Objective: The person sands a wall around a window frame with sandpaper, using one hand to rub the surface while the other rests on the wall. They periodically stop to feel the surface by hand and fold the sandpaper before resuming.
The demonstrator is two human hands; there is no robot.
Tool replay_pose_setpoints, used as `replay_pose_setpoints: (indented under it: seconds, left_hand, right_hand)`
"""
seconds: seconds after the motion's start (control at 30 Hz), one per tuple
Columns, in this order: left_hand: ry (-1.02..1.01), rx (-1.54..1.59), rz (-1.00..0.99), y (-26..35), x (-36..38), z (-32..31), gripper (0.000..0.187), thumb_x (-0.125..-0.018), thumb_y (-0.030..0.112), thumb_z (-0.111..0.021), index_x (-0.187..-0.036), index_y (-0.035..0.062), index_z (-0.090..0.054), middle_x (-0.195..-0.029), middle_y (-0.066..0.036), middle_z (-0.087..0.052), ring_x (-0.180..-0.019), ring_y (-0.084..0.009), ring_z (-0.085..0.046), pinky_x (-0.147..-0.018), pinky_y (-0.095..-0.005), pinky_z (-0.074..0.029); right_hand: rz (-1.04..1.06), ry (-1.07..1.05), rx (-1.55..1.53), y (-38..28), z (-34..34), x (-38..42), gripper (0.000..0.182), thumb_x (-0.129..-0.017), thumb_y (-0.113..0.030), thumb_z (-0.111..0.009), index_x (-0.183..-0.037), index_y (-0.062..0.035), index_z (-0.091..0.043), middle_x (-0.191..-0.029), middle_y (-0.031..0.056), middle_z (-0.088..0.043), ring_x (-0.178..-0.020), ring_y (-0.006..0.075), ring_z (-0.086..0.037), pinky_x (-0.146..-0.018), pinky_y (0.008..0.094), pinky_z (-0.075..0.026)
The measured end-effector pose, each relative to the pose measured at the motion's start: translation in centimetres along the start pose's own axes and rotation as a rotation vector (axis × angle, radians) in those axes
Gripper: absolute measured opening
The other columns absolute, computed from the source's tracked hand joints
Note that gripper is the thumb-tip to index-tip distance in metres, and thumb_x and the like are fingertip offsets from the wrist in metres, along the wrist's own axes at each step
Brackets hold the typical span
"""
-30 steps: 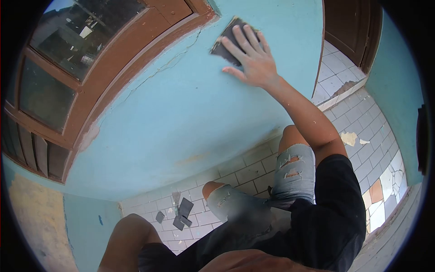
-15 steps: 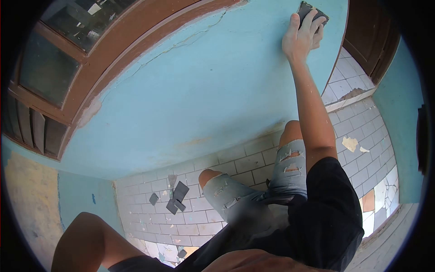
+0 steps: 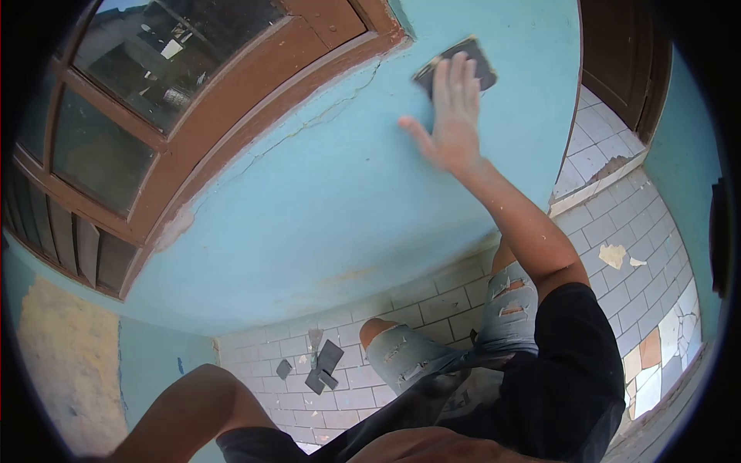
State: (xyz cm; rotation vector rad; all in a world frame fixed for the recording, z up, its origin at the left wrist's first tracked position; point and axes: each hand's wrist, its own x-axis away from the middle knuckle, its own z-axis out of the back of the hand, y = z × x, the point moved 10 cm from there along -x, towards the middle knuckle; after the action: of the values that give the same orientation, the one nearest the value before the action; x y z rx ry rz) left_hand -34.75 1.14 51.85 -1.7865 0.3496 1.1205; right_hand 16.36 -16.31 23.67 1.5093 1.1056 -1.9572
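My right hand (image 3: 454,116) lies against the light blue wall (image 3: 309,208) near the top of the view. Under its outstretched fingers is a dark sheet of sandpaper (image 3: 485,71) with worn, pale edges, pressed flat on the plaster. The thumb sticks out to the left, off the sheet. Part of the sandpaper is covered by the fingers. Of my left arm (image 3: 193,409), only a bent portion shows at the lower left; the left hand is outside the picture.
A brown wooden window frame (image 3: 208,108) with glass panes curves along the upper left. A crack (image 3: 324,116) runs below it. Dark pieces (image 3: 328,356) lie on the tiled floor (image 3: 432,309). At right are a doorway step (image 3: 602,179) and a pale flake (image 3: 612,256).
My right hand has moved left and slightly down across the wall with the sandpaper. Its fingers have straightened and the thumb now points left. The view has shifted a little.
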Motion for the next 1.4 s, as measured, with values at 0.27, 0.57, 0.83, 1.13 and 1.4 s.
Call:
replay_pose_setpoints:
  seconds: [0.27, 0.57, 0.83, 1.13, 1.4]
  left_hand:
    - [-0.657, -0.868, 0.279, -20.5, 28.7, -6.4, 0.054, -0.099, 0.035, -0.065, -0.145, 0.0078, -0.057, -0.141, -0.017, -0.056, -0.135, -0.0327, -0.047, -0.116, -0.0471, -0.031]
    - [-0.650, -0.993, 0.301, -23.5, 37.3, -4.1, 0.066, -0.104, 0.049, -0.047, -0.153, 0.0044, -0.046, -0.155, -0.019, -0.045, -0.146, -0.0381, -0.036, -0.120, -0.0524, -0.023]
    - [-0.651, -1.004, 0.321, -22.9, 38.4, -3.6, 0.064, -0.104, 0.046, -0.046, -0.149, 0.0012, -0.050, -0.148, -0.020, -0.047, -0.136, -0.0353, -0.042, -0.111, -0.0473, -0.031]
    - [-0.720, -0.983, 0.347, -21.7, 41.0, -2.9, 0.066, -0.104, 0.046, -0.042, -0.149, -0.0015, -0.048, -0.142, -0.021, -0.044, -0.130, -0.0349, -0.040, -0.110, -0.0466, -0.032]
    - [-0.718, -1.015, 0.333, -21.5, 41.5, -2.0, 0.063, -0.102, 0.042, -0.046, -0.149, -0.0001, -0.049, -0.135, -0.021, -0.045, -0.118, -0.0342, -0.041, -0.103, -0.0468, -0.035]
  right_hand:
    - [0.136, -0.080, 0.098, -0.9, -1.2, 1.4, 0.076, -0.094, -0.054, -0.064, -0.156, -0.0142, -0.045, -0.166, 0.0109, -0.035, -0.154, 0.0385, -0.027, -0.122, 0.0570, -0.020]
    - [-0.052, -0.047, 0.249, 2.1, -0.4, 0.4, 0.101, -0.095, -0.069, -0.052, -0.161, 0.0017, -0.024, -0.168, 0.0261, -0.017, -0.156, 0.0459, -0.012, -0.123, 0.0582, -0.003]
    - [0.092, -0.047, 0.131, -1.4, -0.9, 0.2, 0.104, -0.094, -0.070, -0.055, -0.161, 0.0027, -0.022, -0.168, 0.0256, -0.018, -0.156, 0.0433, -0.015, -0.124, 0.0560, -0.016]
    - [-0.302, 0.317, 0.272, 8.4, 5.2, -5.2, 0.100, -0.098, -0.067, -0.051, -0.161, 0.0033, -0.019, -0.168, 0.0277, -0.017, -0.157, 0.0389, -0.015, -0.125, 0.0557, -0.013]
    - [-0.066, 0.098, 0.373, 13.7, 7.3, -8.0, 0.101, -0.099, -0.066, -0.050, -0.161, 0.0051, -0.014, -0.169, 0.0278, -0.012, -0.158, 0.0415, -0.008, -0.127, 0.0509, -0.008]
